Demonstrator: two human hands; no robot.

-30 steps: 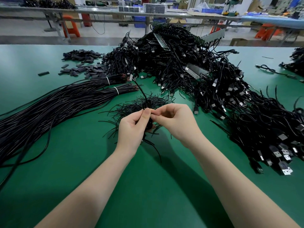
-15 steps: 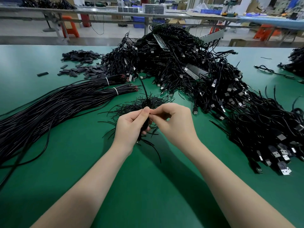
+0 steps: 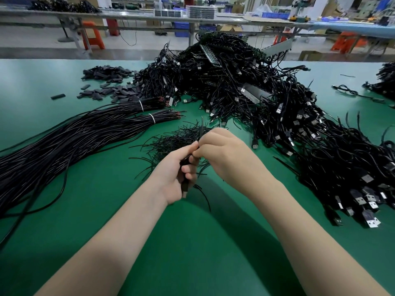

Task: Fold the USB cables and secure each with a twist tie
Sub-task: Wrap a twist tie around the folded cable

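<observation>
Since half a second ago the right hand has rolled over the left hand, so its knuckles now face up and its fingertips are tucked under, where before the thumb and forefinger showed plainly. The thin black twist tie that leaned toward 11 o'clock now stands nearly straight toward 12 o'clock, its free end poking up above the right knuckles.

The folded black USB cable bundle sits in the left palm at the middle of the green worktop, its long axis running roughly 12 to 6 o'clock, the lower end sticking out below the hand with a loose tail curling toward 5 o'clock. The left fingers are curled round the bundle. The right fingers pinch the tie at the bundle's top, touching the left thumb.

Just beyond the hands, at 12 o'clock, lies a scatter of loose black twist ties. At 9 to 10 o'clock, 2 long sheaves of straight black cable are each bound by a white band. From 12 to 3 o'clock spreads a great heap of black USB cables with silver plugs.
</observation>
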